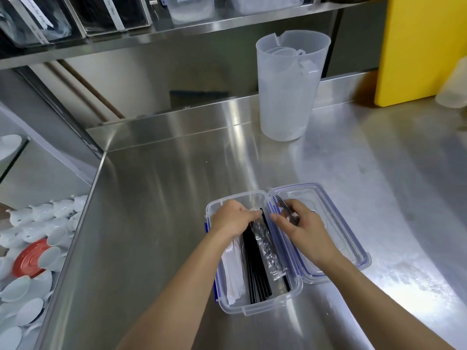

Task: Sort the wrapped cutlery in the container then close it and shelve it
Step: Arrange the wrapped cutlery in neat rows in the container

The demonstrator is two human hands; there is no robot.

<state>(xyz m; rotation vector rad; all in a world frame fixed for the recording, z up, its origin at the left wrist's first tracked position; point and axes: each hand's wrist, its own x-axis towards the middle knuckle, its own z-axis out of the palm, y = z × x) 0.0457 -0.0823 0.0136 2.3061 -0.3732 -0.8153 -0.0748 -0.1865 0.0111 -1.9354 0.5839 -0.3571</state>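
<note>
A clear plastic container [273, 303] with blue clips sits open on the steel counter near its front. Inside lie white wrapped cutlery [233, 271] at the left, black wrapped pieces [256, 279] in the middle and a clear-wrapped bundle [269, 251] on top. Its lid [336, 223] lies flat, inside up, right beside the container. My left hand [232, 218] reaches into the far end of the container, fingers closed on the tops of the wrapped pieces. Over the lid's left edge, my right hand [300, 223] holds a wrapped metal-looking piece [286, 209].
A tall translucent pitcher [288, 87] stands at the back of the counter [156, 198]. A yellow board [417, 46] leans at the right. Above runs a steel shelf [151, 39] with bins and clear containers. White cups and a red saucer [29, 256] sit below left.
</note>
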